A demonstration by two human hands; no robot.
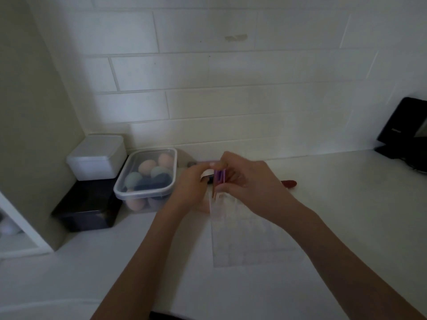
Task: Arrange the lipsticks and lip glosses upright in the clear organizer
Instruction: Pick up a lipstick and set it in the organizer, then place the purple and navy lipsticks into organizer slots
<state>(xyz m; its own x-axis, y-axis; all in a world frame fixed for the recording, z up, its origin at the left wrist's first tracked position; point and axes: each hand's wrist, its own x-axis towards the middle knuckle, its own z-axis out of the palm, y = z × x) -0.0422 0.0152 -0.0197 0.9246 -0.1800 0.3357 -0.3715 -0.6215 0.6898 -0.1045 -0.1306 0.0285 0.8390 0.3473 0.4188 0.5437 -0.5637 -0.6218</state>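
Observation:
A clear gridded organizer (245, 236) lies on the white counter in front of me. Over its far left corner my right hand (249, 183) pinches a purple lip gloss tube (219, 177), held upright with its lower end dipping into a cell. My left hand (191, 188) is closed beside it, holding a white-tipped tube (206, 175) that is mostly hidden by the fingers. A red lipstick (288, 183) lies flat on the counter behind my right hand. More dark tubes (193, 164) lie near the wall, partly hidden.
A clear lidded box of makeup sponges (147, 179) stands to the left. Beyond it a white box (97, 158) sits on a black box (90, 209). A black device (406, 130) leans at the far right against the tiled wall.

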